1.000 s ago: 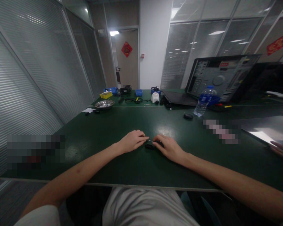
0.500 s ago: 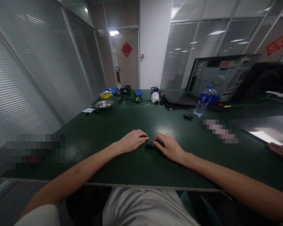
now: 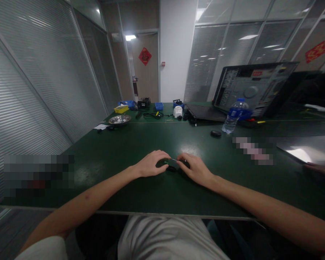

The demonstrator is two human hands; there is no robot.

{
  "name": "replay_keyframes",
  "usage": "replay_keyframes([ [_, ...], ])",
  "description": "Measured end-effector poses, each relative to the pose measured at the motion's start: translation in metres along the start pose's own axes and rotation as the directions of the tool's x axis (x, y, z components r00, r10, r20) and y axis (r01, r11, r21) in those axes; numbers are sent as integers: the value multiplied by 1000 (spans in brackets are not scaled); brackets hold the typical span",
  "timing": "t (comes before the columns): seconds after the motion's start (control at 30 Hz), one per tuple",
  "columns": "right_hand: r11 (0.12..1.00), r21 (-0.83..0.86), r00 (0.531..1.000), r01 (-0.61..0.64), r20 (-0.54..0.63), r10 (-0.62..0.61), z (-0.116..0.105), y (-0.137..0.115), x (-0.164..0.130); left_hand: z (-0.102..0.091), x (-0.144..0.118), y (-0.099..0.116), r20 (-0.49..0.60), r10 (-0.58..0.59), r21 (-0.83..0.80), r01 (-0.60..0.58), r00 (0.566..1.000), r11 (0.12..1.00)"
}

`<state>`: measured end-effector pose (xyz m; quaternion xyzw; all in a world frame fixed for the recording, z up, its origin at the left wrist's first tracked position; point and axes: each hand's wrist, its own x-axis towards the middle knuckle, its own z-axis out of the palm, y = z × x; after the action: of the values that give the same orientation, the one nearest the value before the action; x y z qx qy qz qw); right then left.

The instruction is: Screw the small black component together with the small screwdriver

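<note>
My left hand (image 3: 153, 163) is curved over the table, thumb and fingers on either side of a small dark part with green on it, like a little circuit board (image 3: 166, 162). Fingers partly cover this piece. My right hand (image 3: 196, 168) is closed around the dark handle of a screwdriver (image 3: 173, 159). Its thin metal shaft points left and reaches the fingertips of my left hand. Just below the shaft, between both hands, a small black piece (image 3: 171, 168) lies on the green table (image 3: 141, 195).
A black mouse (image 3: 216, 133) and a water bottle (image 3: 231, 117) stand to the right, before an opened computer case (image 3: 250, 90). A metal dish (image 3: 119, 120) is at the back left. Another person's hand (image 3: 319, 168) rests by a silver laptop (image 3: 311, 146) at far right.
My left thumb has spread away from the fingers, and green of the small part now shows between them. My right hand stays nearly in place with the screwdriver.
</note>
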<state>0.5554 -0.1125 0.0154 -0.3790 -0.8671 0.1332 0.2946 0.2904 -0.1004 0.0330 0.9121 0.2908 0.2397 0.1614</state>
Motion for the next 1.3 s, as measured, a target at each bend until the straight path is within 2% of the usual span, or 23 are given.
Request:
replay_keyframes([
  [0.13, 1000, -4, 998, -18, -64, 17, -1, 4, 1, -1, 0, 4, -47, -23, -42, 21, 999, 999],
  [0.23, 999, -5, 992, -54, -111, 53, -2, 8, 3, 0, 1, 7, 0, 45, -52, -45, 999, 998],
  [0.4, 997, -1, 992, -74, -99, 74, -3, 11, 4, 3, 2, 11, 48, 127, -32, -126, 991, 992],
  [0.53, 998, -5, 994, -63, -88, 62, -3, 8, 4, 0, 2, 4, 57, 107, -19, -107, 993, 994],
  [0.8, 998, -12, 995, -62, -79, 61, -5, 5, 3, -13, -1, -25, 98, -22, 66, 15, 995, 998],
  [0.9, 998, -11, 995, -61, -76, 60, -5, 7, 3, -26, -5, -46, 71, -105, -2, 105, 992, 994],
  [1.0, 998, -6, 995, -63, -73, 63, -5, 8, 3, -47, -15, -81, -26, -278, -27, 277, 960, 960],
  [1.13, 998, 0, 997, -60, -56, 60, -6, 7, 3, -81, -44, -141, -235, -484, 56, 509, 843, 859],
  [1.23, 998, 8, 997, -57, -53, 58, -6, 6, 3, -104, -75, -184, -379, -542, 126, 622, 750, 773],
  [1.3, 998, 9, 997, -55, -55, 55, -6, 7, 3, -115, -94, -205, -444, -557, 172, 676, 702, 716],
])
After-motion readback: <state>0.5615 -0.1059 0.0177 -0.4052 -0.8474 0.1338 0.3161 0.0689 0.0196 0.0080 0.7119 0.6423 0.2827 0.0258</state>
